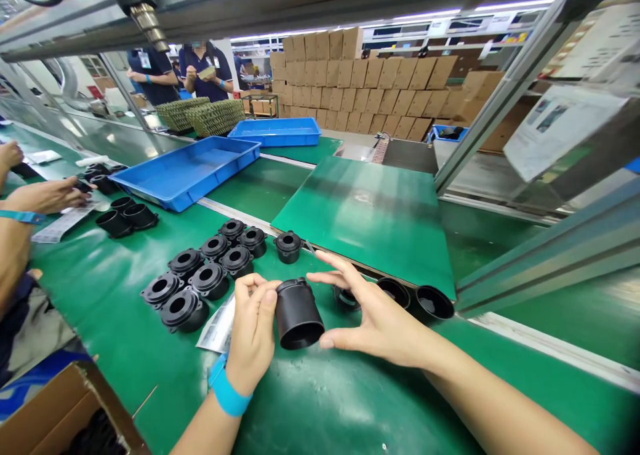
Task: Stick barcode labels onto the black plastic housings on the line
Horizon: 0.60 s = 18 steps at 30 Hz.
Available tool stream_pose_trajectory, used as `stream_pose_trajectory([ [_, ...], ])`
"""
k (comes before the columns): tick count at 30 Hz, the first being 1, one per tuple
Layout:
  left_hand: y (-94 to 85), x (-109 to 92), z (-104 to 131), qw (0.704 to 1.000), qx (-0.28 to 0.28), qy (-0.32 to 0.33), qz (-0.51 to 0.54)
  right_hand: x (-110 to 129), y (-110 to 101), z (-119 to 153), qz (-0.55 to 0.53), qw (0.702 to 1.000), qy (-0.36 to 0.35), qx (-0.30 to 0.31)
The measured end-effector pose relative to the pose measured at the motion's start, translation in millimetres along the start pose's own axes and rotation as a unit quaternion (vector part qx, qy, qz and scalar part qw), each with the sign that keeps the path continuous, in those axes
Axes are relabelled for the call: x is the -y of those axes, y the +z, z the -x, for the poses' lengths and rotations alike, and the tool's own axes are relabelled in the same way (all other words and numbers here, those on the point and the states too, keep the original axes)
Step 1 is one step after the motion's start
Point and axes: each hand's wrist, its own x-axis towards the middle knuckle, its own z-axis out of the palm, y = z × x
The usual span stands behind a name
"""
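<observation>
My left hand (pixel 253 325), with a blue band at the wrist, grips a black cylindrical housing (pixel 299 312) by its left side. The housing is tilted so that its wide open end faces down toward me. To its right, my right hand (pixel 357 315) has its thumb and fingers spread, close to the housing's edge; whether a fingertip touches it I cannot tell. Behind that hand lies a dark round part (pixel 346 298), partly hidden. Left of my hands stand several black flanged housings (pixel 210 278) in rows, and a single flanged housing (pixel 288 246) sits apart.
Two black cups (pixel 434 303) lie at the green board's (pixel 370 208) edge. A printed bag (pixel 216 328) is under my left wrist. Blue trays (pixel 187 172) stand farther back. At left, a co-worker's hands (pixel 47 194) hold a small dark part. A cardboard box (pixel 70 408) occupies the lower left.
</observation>
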Motion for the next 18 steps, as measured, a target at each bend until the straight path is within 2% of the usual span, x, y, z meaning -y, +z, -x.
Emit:
stream_pose_trajectory([
  [3,-1.7,-5.5,1.5,0.994,0.017,-0.056,0.095,3.3,-1.7,0.4,-0.045,0.999,0.012,0.024],
  [11,-1.3,-15.5,5.6,0.965,0.009,-0.161,0.208,10.3,8.4,1.9,-0.109,0.994,0.016,0.024],
  [15,-0.6,-19.8,5.7,0.963,0.016,-0.162,0.215,9.3,10.5,2.9,-0.121,0.992,0.023,0.026],
  [18,-4.4,-20.6,2.2,0.967,0.060,-0.146,0.201,6.0,8.9,2.2,-0.148,0.987,0.014,0.061],
])
